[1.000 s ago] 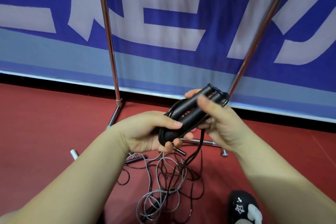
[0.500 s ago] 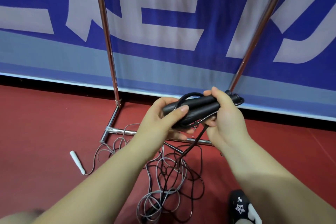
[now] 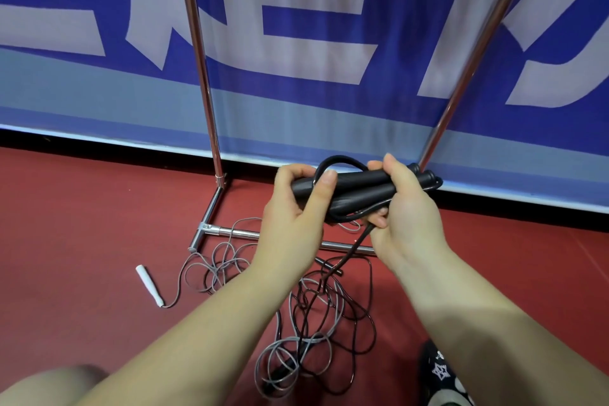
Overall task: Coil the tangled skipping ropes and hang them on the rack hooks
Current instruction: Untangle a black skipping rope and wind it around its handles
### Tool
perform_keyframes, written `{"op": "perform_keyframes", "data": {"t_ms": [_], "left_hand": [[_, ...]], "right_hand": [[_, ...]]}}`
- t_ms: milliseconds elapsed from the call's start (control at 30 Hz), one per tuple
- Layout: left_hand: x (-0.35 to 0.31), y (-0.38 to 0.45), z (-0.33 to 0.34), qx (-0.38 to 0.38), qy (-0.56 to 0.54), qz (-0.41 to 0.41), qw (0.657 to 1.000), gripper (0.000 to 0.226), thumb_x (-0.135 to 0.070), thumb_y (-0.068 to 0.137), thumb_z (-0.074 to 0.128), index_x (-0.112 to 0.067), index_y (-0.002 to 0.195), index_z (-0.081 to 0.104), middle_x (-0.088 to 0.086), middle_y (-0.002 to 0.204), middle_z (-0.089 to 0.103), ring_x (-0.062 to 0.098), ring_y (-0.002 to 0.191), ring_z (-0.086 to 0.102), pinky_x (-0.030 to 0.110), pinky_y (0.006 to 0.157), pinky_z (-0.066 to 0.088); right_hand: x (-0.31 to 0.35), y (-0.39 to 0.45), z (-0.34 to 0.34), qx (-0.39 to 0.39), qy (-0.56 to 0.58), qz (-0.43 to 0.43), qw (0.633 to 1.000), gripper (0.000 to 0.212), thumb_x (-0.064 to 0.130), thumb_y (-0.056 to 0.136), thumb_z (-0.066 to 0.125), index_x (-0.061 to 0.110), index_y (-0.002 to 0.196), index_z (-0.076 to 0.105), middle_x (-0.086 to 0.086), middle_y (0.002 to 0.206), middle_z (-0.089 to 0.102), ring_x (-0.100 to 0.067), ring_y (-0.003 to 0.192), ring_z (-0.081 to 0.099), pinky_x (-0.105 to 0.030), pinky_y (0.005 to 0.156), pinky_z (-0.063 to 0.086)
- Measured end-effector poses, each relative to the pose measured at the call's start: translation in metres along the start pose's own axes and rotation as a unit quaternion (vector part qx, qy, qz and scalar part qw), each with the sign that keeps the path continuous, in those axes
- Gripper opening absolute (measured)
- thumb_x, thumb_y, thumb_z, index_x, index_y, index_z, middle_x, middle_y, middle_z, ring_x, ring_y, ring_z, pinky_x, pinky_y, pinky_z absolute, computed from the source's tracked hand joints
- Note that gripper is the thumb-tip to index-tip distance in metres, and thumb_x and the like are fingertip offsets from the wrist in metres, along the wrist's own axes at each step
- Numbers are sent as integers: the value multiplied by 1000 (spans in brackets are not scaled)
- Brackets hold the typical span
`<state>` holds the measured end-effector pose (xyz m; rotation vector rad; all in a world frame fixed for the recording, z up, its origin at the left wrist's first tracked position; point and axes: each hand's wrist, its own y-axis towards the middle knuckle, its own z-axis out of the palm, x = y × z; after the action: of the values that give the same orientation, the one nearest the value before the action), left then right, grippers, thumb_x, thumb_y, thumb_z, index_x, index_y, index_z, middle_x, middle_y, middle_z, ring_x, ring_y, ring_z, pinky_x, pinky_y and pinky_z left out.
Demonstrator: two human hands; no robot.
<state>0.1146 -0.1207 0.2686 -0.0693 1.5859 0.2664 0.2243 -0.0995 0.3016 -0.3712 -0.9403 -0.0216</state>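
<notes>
Two black skipping-rope handles (image 3: 357, 186) lie side by side and level between my hands. My left hand (image 3: 293, 208) grips their left ends, thumb laid across the top. My right hand (image 3: 403, 208) wraps round their right ends. A black cord (image 3: 342, 161) loops over the handles and drops from my right hand to a tangled pile of black and grey ropes (image 3: 316, 323) on the red floor. A grey rope with a white handle (image 3: 150, 285) lies to the left. The chrome rack (image 3: 201, 69) stands behind; its hooks are out of view.
The rack's base bar (image 3: 237, 234) runs along the floor under my hands, and its second upright (image 3: 474, 53) slants up on the right. A blue and white banner (image 3: 296, 43) covers the wall. My black shoe (image 3: 441, 372) shows at bottom right, my knee at bottom left.
The handles have turned from tilted to level and both hands have shifted along them. The cord loop now arches over the top. The view has drifted right, baring the white handle.
</notes>
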Motion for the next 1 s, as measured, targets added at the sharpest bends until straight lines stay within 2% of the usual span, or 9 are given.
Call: {"op": "perform_keyframes", "data": {"t_ms": [167, 300, 433, 500, 600, 700, 800, 933, 1000], "left_hand": [[-8, 2, -1, -30, -35, 13, 999, 7, -30, 94, 56, -24, 92, 60, -13, 62, 63, 8, 50, 55, 28, 49, 46], [-14, 7, -6, -53, -49, 29, 997, 11, -22, 95, 54, -28, 91, 62, -15, 54, 59, 4, 44, 49, 19, 43, 41], [-18, 17, -17, -80, -52, 43, 995, 16, -22, 96, 52, -20, 98, 68, -10, 57, 59, 7, 45, 47, 20, 43, 40], [-18, 22, -22, -95, -54, 40, 993, 17, -22, 97, 52, -19, 94, 68, -6, 58, 56, 9, 44, 45, 19, 42, 38], [-16, 25, -25, -104, -42, 43, 993, 17, -21, 96, 53, -14, 93, 69, -3, 58, 55, 8, 45, 47, 19, 45, 40], [-13, 27, -28, -113, -5, 50, 992, 20, -26, 95, 54, -14, 86, 66, -4, 51, 46, 15, 47, 43, 24, 47, 36], [-6, 32, -34, -123, 58, 61, 989, 22, -31, 95, 55, -20, 76, 62, -7, 50, 45, 16, 51, 42, 26, 51, 33], [5, 36, -39, -129, 177, 52, 974, 25, -38, 93, 54, -24, 72, 55, -13, 51, 53, 4, 50, 46, 16, 49, 30], [8, 37, -39, -115, 243, 41, 962, 25, -40, 93, 54, -22, 75, 57, -11, 59, 57, 4, 57, 51, 18, 50, 31]], "right_hand": [[-3, 0, -2, 17, 10, 27, 999, 26, 26, 94, 54, 9, 75, 60, 4, 53, 48, -4, 33, 33, -15, 31, 22], [-5, 2, -5, 78, -20, 43, 996, 35, 42, 93, 51, 11, 90, 67, 3, 66, 51, -5, 42, 30, -15, 35, 18], [-8, 0, -4, 192, -107, 44, 975, 47, 61, 66, 61, 20, 87, 69, 3, 74, 50, -8, 46, 27, -18, 41, 16], [-10, -7, -4, 258, -218, 6, 941, 34, 55, 70, 69, 21, 71, 65, 7, 67, 50, -6, 47, 33, -16, 44, 20], [-19, -12, -5, 316, -401, -83, 856, 20, 25, 92, 60, 25, 72, 57, 17, 48, 48, 2, 46, 44, -11, 51, 34], [-30, -9, -11, 333, -508, -111, 787, 25, 25, 96, 52, 7, 80, 56, 3, 58, 37, -14, 54, 33, -34, 58, 32], [-34, -11, -11, 354, -532, -117, 760, 22, 25, 98, 46, 15, 84, 60, 6, 58, 34, -12, 54, 33, -32, 56, 30], [-29, -21, -11, 384, -621, -201, 653, 26, 34, 95, 52, 12, 83, 60, -1, 59, 42, -14, 56, 38, -34, 58, 35], [-26, -19, -13, 362, -635, -254, 634, 25, 34, 90, 60, 11, 82, 63, -2, 64, 51, -16, 62, 47, -36, 63, 40]]}}
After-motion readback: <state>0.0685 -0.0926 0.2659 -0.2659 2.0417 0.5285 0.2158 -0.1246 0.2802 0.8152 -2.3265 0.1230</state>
